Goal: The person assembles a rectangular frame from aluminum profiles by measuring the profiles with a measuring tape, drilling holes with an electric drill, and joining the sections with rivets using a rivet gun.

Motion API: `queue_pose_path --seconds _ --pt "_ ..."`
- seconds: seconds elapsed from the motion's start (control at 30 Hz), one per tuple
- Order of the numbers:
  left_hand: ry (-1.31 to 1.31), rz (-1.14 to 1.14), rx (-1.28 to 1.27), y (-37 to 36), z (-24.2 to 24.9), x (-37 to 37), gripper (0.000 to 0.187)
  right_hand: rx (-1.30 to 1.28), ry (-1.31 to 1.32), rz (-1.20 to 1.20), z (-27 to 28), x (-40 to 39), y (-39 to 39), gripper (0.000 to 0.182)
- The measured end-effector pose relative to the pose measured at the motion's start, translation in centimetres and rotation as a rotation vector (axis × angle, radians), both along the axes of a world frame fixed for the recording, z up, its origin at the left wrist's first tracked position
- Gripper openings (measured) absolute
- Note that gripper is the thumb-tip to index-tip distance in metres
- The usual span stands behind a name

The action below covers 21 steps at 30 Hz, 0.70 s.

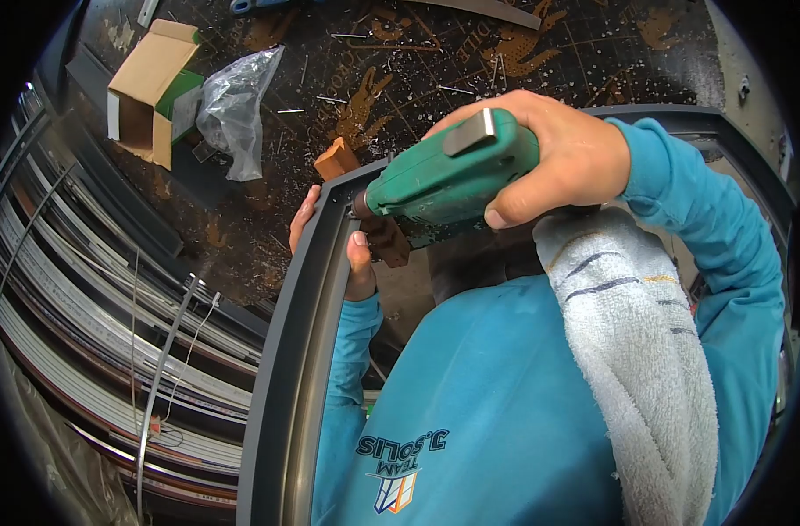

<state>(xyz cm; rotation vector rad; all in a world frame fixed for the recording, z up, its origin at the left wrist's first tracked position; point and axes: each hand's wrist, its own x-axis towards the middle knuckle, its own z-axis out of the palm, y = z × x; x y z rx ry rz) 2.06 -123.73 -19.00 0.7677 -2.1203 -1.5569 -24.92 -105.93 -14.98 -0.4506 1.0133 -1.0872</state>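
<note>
Right hand [562,158] grips green drill [453,175] against grey frame [317,289]

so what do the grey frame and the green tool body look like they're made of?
Grey frame: probably painted or coated metal profile, given its smooth matte face and crisp ridges. Green tool in the right hand: likely moulded plastic, with a slight sheen, rounded edges and a grey metal-looking clip.

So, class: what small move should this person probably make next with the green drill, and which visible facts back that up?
Probably press the drill straight into the frame corner. The right hand already grips it with the tip at the corner beside the brown block, and the left hand steadies the frame just below. Whether the bit is seated cannot be told.
</note>
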Motion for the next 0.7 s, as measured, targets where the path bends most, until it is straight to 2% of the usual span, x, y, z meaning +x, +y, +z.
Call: queue_pose_path --seconds 0.17,0.2,0.3,0.33,0.4,0.47,0.5,0.57,0.6,0.63,0.67,0.7 --pt "0.032 0.012 0.069 0.2 -0.1 -0.4 0.067 -0.018 -0.05 -0.043 1.0 -1.0 1.6 0.078" --pt "0.022 0.015 0.061 0.1 -0.2 -0.2 0.069 -0.063 0.02 -0.045 1.0 -2.2 2.7 0.079" --pt "-0.046 -0.035 0.031 -0.3 0.7 0.1 0.075 0.05 -0.117 -0.275 1.8 -5.9 6.9 0.066" --pt "-0.07 -0.062 0.018 -0.6 1.1 0.2 0.077 0.038 -0.246 -0.393 1.7 -7.0 7.5 0.056" --pt "-0.061 -0.346 -0.252 -3.4 2.4 0.9 0.07 0.016 0.077 -0.402 -1.6 -9.7 8.0 0.072" --pt "-0.101 -0.383 -0.378 -7.3 3.2 1.3 0.056 0.004 0.018 -0.499 -4.2 -10.9 7.5 0.068" --pt "-0.146 -0.281 -0.356 -9.2 3.3 1.2 0.046 0.109 0.06 -0.623 -4.7 -10.4 7.4 0.068" --pt "-0.223 -0.087 -0.308 -12.9 2.9 0.0 0.028 0.21 0.077 -0.651 -5.0 -10.0 7.4 0.067" --pt "-0.214 -0.082 -0.432 -14.5 2.4 -2.0 0.025 0.265 0.088 -0.675 -5.1 -10.1 7.6 0.067" --pt "-0.23 -0.178 -0.477 -15.7 1.7 -4.0 0.024 0.342 0.158 -0.616 -5.7 -10.9 8.3 0.068" --pt "-0.239 -0.27 -0.523 -16.7 1.0 -6.2 0.023 0.406 0.407 -0.504 -5.2 -12.4 8.9 0.055" --pt "-0.381 -0.361 -0.49 -17.6 0.2 -7.6 0.021 0.489 0.807 -0.453 -4.6 -13.5 9.6 0.047"
